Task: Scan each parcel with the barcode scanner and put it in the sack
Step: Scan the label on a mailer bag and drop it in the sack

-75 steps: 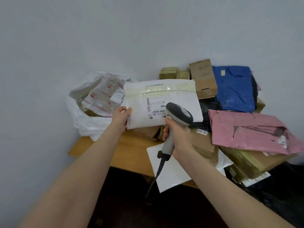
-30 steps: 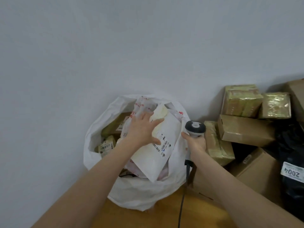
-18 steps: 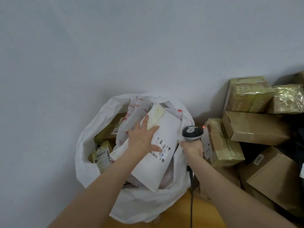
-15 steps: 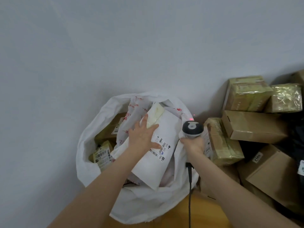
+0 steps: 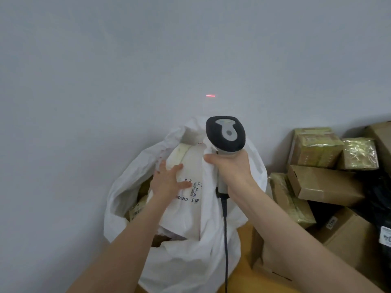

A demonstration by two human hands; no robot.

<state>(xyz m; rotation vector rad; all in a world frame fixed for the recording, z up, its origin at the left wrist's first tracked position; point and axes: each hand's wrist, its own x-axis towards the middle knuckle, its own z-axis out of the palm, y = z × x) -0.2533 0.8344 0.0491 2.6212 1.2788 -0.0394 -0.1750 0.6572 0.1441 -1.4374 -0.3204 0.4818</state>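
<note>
A white parcel (image 5: pixel 186 210) with a barcode label lies in the mouth of the white sack (image 5: pixel 190 263) on the wooden table. My left hand (image 5: pixel 168 181) rests flat on the parcel with the fingers spread. My right hand (image 5: pixel 231 168) grips the grey barcode scanner (image 5: pixel 225 134) by its handle and also pinches the sack's right rim, lifting it. The scanner points at the wall, where a short red laser line (image 5: pixel 210 95) shows. Its cable (image 5: pixel 225 240) hangs down over the sack.
Right of the sack stands a pile of parcels: tape-wrapped yellowish boxes (image 5: pixel 315 146), brown cardboard boxes (image 5: pixel 323 185), a black bag (image 5: pixel 380 193). More wrapped parcels (image 5: pixel 137 208) sit inside the sack. A grey wall is close behind. The table's wood (image 5: pixel 247 278) shows at the bottom.
The white parcel went from being scanned in the air into the sack. My right hand rose with the scanner, pulling the sack's rim up; the red line now falls on the wall.
</note>
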